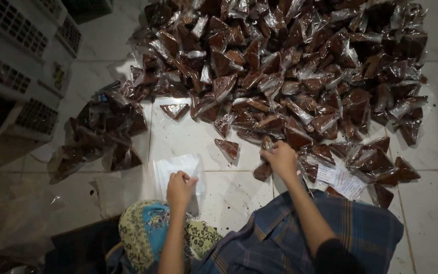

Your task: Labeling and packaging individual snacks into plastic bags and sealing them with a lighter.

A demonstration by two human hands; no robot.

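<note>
crates [21, 61]: white, slatted, stacked at your far left, well apart from both hands.
side heap [100, 134]: small dark mound of filled packets on the floor, left of your left hand.
bag stack [178, 167]: flat clear empties on the tile, long axis running away from you.
left hand [180, 189]: resting on the near edge of the bag stack, fingers curled and pinching the top sheet; how firm the pinch is, you can't tell.
packet [262, 170]: brown, triangular, hanging just under your right hand, point down toward you.
right hand [281, 158]: closed over the packet's top; it's the nearer hand, at the pile's near edge.
pile [300, 66]: big spread of like packets, beyond and right of the right hand.
slips [338, 178]: white paper labels, just right of your right wrist.
</note>
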